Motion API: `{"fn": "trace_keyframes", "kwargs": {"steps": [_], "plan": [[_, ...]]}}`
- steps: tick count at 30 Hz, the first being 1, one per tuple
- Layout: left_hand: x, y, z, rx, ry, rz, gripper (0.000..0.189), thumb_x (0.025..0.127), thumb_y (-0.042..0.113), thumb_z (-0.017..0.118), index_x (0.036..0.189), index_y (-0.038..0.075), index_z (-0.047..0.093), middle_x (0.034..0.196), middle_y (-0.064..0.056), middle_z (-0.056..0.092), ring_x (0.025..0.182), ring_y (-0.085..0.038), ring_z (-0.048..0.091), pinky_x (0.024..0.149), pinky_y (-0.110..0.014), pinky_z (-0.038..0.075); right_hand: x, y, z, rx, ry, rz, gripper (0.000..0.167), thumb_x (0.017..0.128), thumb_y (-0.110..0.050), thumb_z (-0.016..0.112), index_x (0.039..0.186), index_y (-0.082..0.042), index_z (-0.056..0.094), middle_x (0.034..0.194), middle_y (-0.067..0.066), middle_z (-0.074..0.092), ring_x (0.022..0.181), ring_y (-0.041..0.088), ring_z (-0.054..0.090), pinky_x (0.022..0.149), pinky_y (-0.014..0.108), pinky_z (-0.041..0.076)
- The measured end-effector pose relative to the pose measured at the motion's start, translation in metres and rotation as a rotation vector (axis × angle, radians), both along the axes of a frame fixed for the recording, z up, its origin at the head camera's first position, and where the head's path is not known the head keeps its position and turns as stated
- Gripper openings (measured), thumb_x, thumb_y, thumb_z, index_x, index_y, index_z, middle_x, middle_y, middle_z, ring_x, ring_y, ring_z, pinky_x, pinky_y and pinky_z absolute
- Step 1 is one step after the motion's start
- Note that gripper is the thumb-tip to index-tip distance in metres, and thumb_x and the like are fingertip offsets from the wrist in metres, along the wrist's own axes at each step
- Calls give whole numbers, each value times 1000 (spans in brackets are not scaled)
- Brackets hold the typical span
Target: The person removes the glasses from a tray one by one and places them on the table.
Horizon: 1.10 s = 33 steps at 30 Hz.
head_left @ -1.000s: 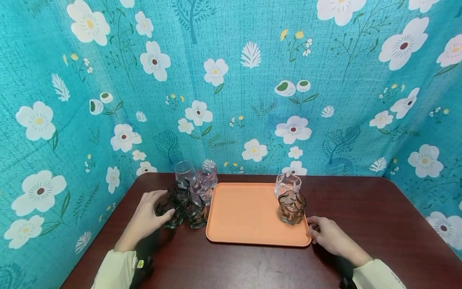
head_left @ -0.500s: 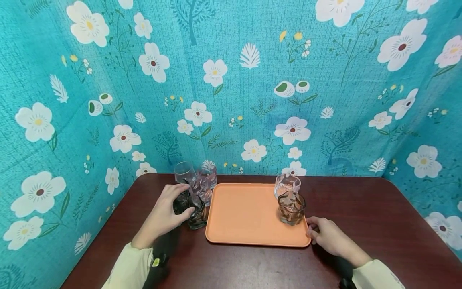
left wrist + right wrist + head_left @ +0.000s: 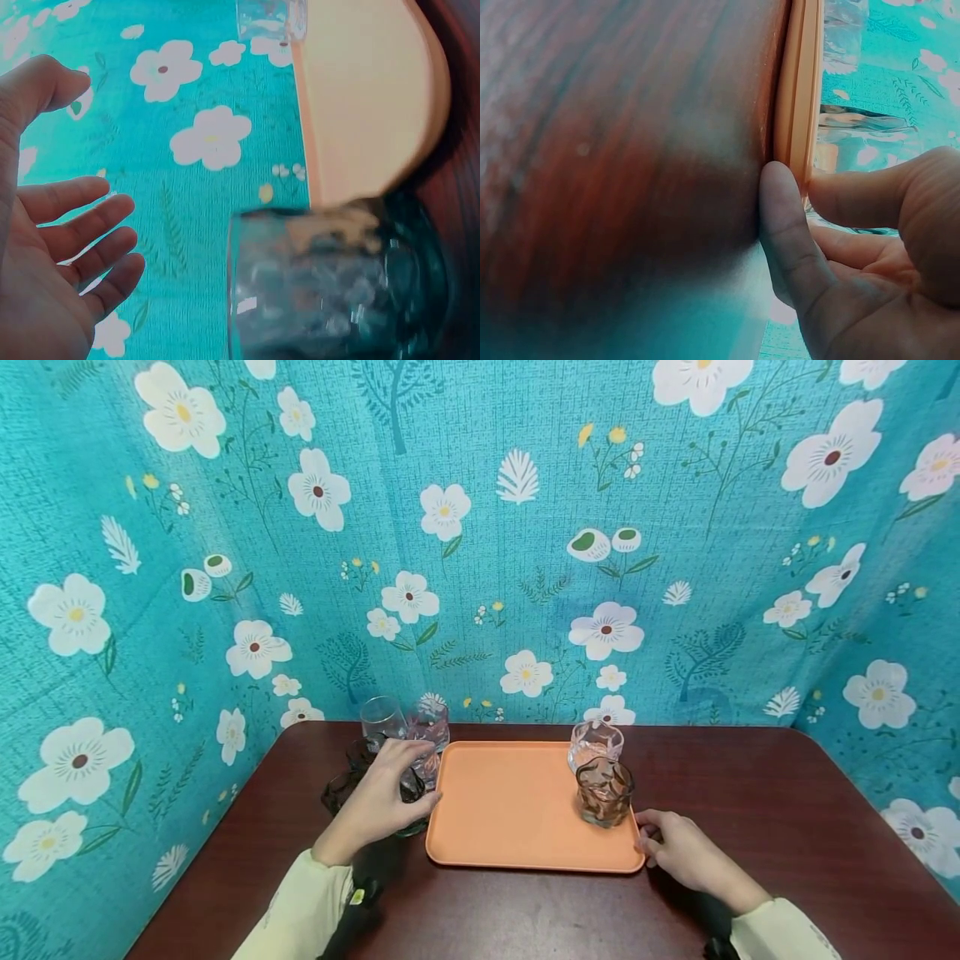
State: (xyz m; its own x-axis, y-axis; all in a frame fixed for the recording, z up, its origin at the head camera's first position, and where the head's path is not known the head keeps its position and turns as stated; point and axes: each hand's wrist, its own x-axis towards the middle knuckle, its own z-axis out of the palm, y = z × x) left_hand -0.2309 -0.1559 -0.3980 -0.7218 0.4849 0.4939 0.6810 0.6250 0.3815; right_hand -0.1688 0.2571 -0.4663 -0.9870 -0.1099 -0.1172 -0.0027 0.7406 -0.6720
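My left hand (image 3: 381, 797) is spread, thumb apart from the fingers, around a dark smoky glass (image 3: 411, 787) left of the orange tray (image 3: 502, 810). In the left wrist view, that glass (image 3: 337, 292) stands apart from the left hand (image 3: 52, 247). Two more dark glasses (image 3: 340, 790) are partly hidden behind the hand. My right hand (image 3: 682, 852) pinches the tray's right edge near its front corner; in the right wrist view, thumb and finger meet at the tray rim (image 3: 799, 90). A smoky brown glass (image 3: 604, 793) and a clear pinkish glass (image 3: 596, 745) sit at the tray's right end.
Behind the dark glasses stand a clear glass (image 3: 382, 717) and pinkish glasses (image 3: 430, 727), close together at the tray's left. The dark red-brown table (image 3: 540, 914) ends at a flowered turquoise curtain (image 3: 480, 543).
My left hand has moved rightward from the leftmost dark glass, past the others, to the one nearest the tray. The right hand and tray have stayed in place.
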Motion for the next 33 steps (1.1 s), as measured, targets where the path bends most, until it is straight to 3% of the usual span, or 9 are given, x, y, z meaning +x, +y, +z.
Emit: {"fn": "trace_keyframes", "kwargs": {"steps": [10,20,24,30,33], "plan": [[-5,37,-5,23,-19,-105,61,77,29,78,130,9,55,127,-3,52,116,-17,44,92,-44,43,0,0,0,-3,-12,-6,32,88,3,60,118,14,54,78,3,61,59,15,58,52,29,47],[-14,71,-12,17,-30,-172,61,77,35,75,129,8,55,125,-2,53,115,-17,44,93,-40,41,1,0,0,-21,16,9,30,87,5,58,116,15,54,77,2,61,58,15,58,52,28,47],[-16,87,-14,-18,-48,-190,62,78,38,73,130,9,54,125,-1,52,117,-17,44,99,-40,37,1,0,0,-24,16,14,31,87,5,58,116,15,53,77,2,61,58,15,58,52,29,47],[-17,112,-16,-91,-82,-220,67,81,43,70,134,8,50,128,-1,51,124,-20,42,110,-37,22,1,0,0,-20,9,5,31,87,5,58,116,15,54,77,2,61,59,15,58,52,29,47],[-17,122,-17,-96,-122,-228,68,82,44,69,136,10,49,131,0,48,128,-19,39,108,-37,25,1,-1,0,-15,7,3,31,87,5,59,116,15,54,77,2,61,59,15,58,52,29,47]]}}
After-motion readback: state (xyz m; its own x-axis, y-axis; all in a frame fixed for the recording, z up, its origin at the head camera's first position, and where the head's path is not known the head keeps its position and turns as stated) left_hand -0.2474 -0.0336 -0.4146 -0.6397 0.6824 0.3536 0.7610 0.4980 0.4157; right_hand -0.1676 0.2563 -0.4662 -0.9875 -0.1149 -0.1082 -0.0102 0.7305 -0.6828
